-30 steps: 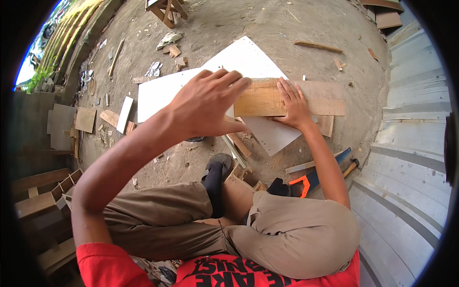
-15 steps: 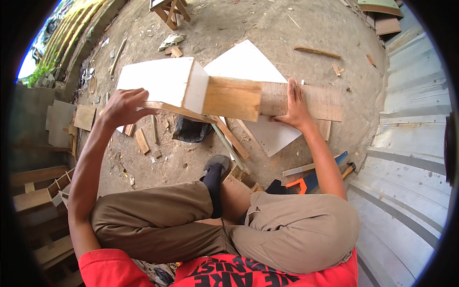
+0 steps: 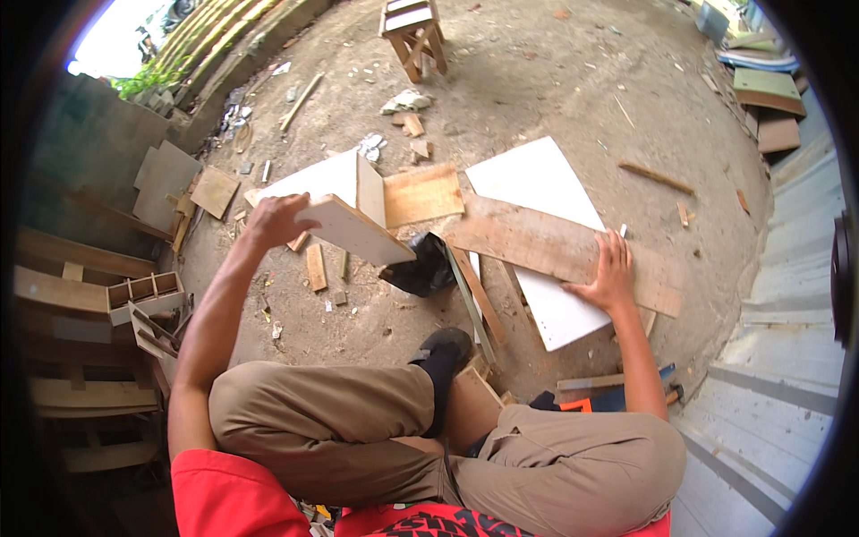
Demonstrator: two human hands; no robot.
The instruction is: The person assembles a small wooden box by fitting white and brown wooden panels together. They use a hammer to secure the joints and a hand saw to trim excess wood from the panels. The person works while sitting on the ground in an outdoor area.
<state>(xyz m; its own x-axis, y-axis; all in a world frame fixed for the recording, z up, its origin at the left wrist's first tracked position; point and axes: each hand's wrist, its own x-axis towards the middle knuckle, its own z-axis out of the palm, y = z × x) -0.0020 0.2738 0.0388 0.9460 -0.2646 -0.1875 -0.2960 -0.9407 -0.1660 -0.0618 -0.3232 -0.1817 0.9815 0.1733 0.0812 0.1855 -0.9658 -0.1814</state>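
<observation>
My left hand (image 3: 279, 219) is closed on the upper edge of a white-faced wooden assembly (image 3: 358, 231), whose panels meet at angles. The assembly stands tilted, its near panel raised toward me. From its right side a light-brown board (image 3: 422, 194) extends. My right hand (image 3: 608, 276) lies across a long, reddish-brown plank (image 3: 528, 234), fingers stretched and thumb spread. This plank slants over a large white panel (image 3: 559, 313) on the ground, its left end close to the light-brown board.
A black plastic bag (image 3: 420, 268) and narrow wood strips (image 3: 479, 295) lie before my foot. An orange-handled saw (image 3: 577, 405) is by my right knee. A small wooden stool (image 3: 413, 36) stands far off. Wooden shelving (image 3: 80, 286) lines the left, metal sheeting (image 3: 769, 358) the right.
The assembly has swung lower and tipped, parting from the long plank. That plank has turned, its right end now nearer me, with my right hand still on it. The whole view has shifted.
</observation>
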